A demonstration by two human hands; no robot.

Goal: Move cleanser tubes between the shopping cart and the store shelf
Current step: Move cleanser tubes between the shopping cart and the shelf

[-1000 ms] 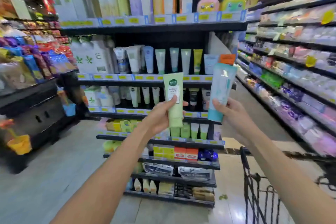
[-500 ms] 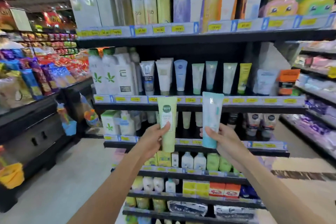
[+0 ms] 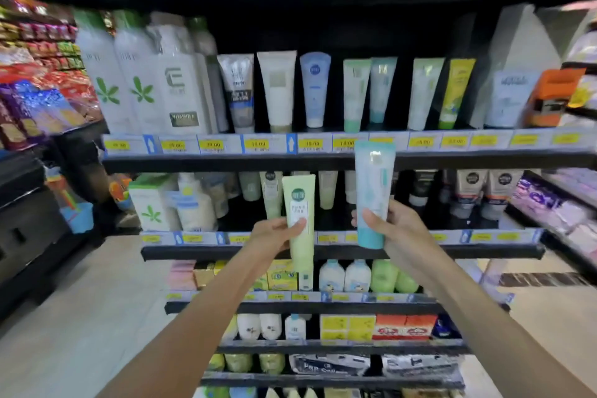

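My left hand grips a pale green cleanser tube, held upright, cap down, in front of the store shelf. My right hand grips a taller light blue tube with a teal cap at the bottom, its top reaching the price strip of the shelf above. Both tubes hang in the air close to the shelf front, apart from each other. A row of several standing tubes fills the shelf above them. The shopping cart is out of view.
White bottles with green leaf marks stand at the left of the tube shelf. Lower shelves carry small bottles and boxes. A snack rack lines the left aisle, another shelf run the right. Pale floor lies at lower left.
The view has come closer to the shelf and tilted up, so the cart seen earlier has dropped out. Both hands kept their tubes and carried them towards the shelf front.
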